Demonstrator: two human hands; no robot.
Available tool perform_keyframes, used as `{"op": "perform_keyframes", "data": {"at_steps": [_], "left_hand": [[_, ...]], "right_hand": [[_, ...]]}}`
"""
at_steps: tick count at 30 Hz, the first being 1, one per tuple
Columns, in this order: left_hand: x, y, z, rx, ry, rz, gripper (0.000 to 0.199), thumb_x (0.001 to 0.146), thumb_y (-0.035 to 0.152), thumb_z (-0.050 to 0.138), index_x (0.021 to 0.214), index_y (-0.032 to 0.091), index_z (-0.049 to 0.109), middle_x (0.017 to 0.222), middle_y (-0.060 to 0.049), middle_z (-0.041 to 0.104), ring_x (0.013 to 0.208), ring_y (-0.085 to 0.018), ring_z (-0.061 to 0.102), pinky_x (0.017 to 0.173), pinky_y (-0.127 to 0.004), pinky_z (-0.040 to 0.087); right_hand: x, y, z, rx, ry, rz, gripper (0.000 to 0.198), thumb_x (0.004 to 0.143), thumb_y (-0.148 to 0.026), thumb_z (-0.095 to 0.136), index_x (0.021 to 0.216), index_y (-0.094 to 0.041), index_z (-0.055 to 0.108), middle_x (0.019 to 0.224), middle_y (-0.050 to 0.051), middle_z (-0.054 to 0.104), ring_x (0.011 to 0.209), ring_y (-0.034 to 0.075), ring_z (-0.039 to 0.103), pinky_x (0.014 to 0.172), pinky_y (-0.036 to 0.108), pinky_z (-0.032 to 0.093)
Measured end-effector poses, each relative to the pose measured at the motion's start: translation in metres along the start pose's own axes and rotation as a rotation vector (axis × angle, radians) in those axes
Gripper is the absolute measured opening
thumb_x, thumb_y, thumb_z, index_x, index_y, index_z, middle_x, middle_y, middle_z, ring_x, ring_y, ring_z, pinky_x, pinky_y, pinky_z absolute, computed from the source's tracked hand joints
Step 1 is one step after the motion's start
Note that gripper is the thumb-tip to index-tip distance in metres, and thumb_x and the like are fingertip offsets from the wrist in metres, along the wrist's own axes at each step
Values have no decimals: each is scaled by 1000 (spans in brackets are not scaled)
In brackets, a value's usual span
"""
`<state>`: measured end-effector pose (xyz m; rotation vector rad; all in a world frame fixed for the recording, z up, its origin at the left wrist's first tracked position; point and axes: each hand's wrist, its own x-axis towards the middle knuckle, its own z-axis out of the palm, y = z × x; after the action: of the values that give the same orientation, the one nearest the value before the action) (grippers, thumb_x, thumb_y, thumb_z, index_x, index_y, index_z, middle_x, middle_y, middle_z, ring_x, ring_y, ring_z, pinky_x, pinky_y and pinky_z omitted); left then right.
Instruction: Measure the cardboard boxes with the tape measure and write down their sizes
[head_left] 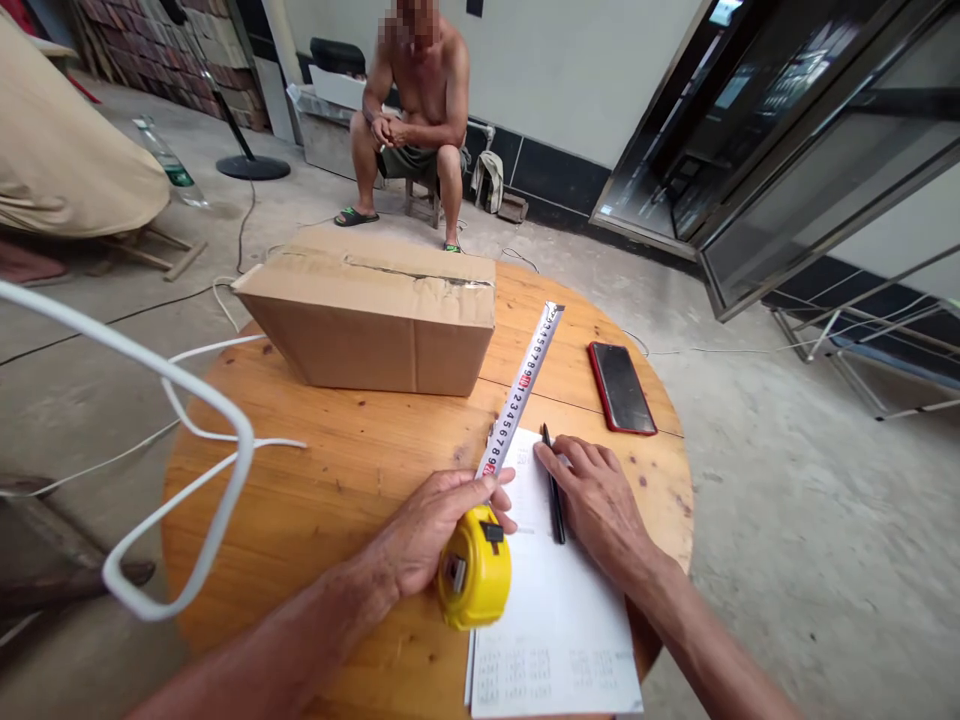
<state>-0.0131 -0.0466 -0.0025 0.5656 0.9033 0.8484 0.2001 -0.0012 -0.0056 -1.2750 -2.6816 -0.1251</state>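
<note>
My left hand (442, 520) grips a yellow tape measure (480, 575) near the mouth of its case, thumb on the blade. The tape blade (521, 390) sticks out stiffly, away from me and slightly right, its numbers showing. Under the case lies a stack of paper sheets (555, 620) with faint writing. My right hand (600, 490) rests palm down on the right side of the paper, fingers loosely spread. Its thumb reaches across a black pen (556, 500) lying there. Beyond the left hand stands a closed cardboard box (375, 340), its top seam rough.
A phone in a red case (622, 388) lies on the right of the round wooden table (300, 510). White bent tubing (225, 500) juts in at left. A person (420, 90) sits on a stool beyond the table. A bottle (169, 165) stands on the floor.
</note>
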Motion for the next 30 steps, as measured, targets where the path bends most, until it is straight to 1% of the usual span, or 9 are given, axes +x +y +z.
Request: {"op": "perform_keyframes", "data": {"at_steps": [4, 7, 9, 11, 15, 17, 23, 26, 30], "left_hand": [[-1, -3, -1, -58, 23, -8, 31, 74, 43, 66, 68, 12, 67, 84, -13, 71, 73, -19, 65, 63, -25, 43], [-1, -4, -1, -73, 33, -21, 33, 74, 44, 66, 77, 11, 67, 73, -11, 71, 69, -18, 64, 61, -24, 42], [-1, -3, -1, -69, 25, -25, 33, 76, 43, 64, 79, 11, 67, 72, -11, 71, 67, -17, 63, 59, -23, 42], [-2, -3, -1, -70, 19, -19, 30, 76, 42, 64, 76, 12, 66, 80, -12, 72, 67, -16, 64, 59, -23, 43], [-4, 1, -2, -87, 13, -21, 27, 75, 39, 66, 69, 12, 63, 105, -15, 68, 69, -16, 65, 56, -22, 43], [-6, 4, -4, -90, 4, -27, 27, 76, 38, 65, 69, 13, 64, 104, -15, 69, 70, -16, 65, 55, -22, 43], [-5, 12, -9, -90, 0, 45, 25, 82, 35, 57, 71, 14, 63, 79, -12, 71, 75, -19, 65, 61, -24, 43], [-6, 11, -8, -105, -6, 25, 26, 83, 34, 56, 71, 13, 63, 82, -12, 71, 68, -16, 64, 58, -23, 42], [-8, 7, -5, -101, -60, 25, 26, 82, 34, 57, 70, 11, 63, 104, -15, 68, 62, -14, 65, 56, -23, 43]], "right_hand": [[-26, -4, -2, -33, 97, 35, 54, 77, 0, 39, 125, -22, 53, 120, 11, 58, 113, 27, 50, 89, 45, 39], [-59, -21, -3, 52, 164, 98, 49, 82, -9, 42, 129, -21, 49, 124, 12, 55, 114, 27, 51, 86, 44, 43], [-77, -38, -1, 65, 139, 110, 44, 85, -19, 47, 129, -22, 49, 132, 13, 50, 118, 29, 48, 88, 46, 43], [-86, -54, 2, 35, 85, 100, 44, 85, -28, 52, 129, -22, 50, 138, 13, 44, 122, 30, 45, 91, 48, 43], [-80, -66, 5, 2, 33, 120, 42, 87, -31, 51, 128, -23, 52, 140, 11, 43, 125, 30, 43, 95, 48, 42], [-73, -62, 5, 2, 39, 135, 41, 88, -30, 50, 128, -23, 52, 140, 11, 44, 125, 29, 44, 95, 48, 42], [-65, -48, 8, 47, 37, 151, 40, 89, -31, 49, 128, -23, 51, 141, 12, 42, 126, 30, 41, 96, 51, 40], [-69, -46, 6, 119, 72, 198, 37, 89, -31, 49, 125, -23, 52, 143, 11, 38, 123, 29, 44, 94, 50, 43], [-67, -41, -3, 206, 180, 255, 34, 89, -29, 48, 123, -25, 53, 142, 9, 38, 122, 28, 45, 92, 50, 45]]}}
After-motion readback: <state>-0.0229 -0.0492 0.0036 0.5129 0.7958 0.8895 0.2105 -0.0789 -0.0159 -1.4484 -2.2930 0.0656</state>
